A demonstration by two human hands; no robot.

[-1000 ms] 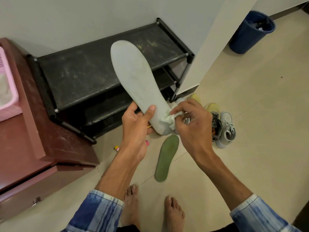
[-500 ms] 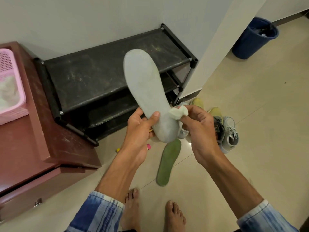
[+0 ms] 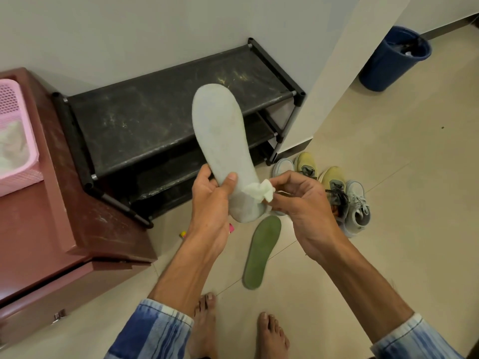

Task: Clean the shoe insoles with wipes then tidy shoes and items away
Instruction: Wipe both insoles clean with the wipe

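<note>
Left hand [image 3: 210, 200] grips the pale insole [image 3: 223, 149] near its heel; right hand [image 3: 298, 200] pinches a crumpled wipe [image 3: 259, 191] against it at 3 o'clock.

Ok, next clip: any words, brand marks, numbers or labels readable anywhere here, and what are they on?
No readable text in this frame.
Pale insole, held in the left hand: plain, no print shows.
Green insole on the floor: no print shows.
Shoes: any logos too small to read.
Small colourful item behind the left wrist: mostly hidden, unreadable.
Blue bin and pink basket: no labels visible.
</note>
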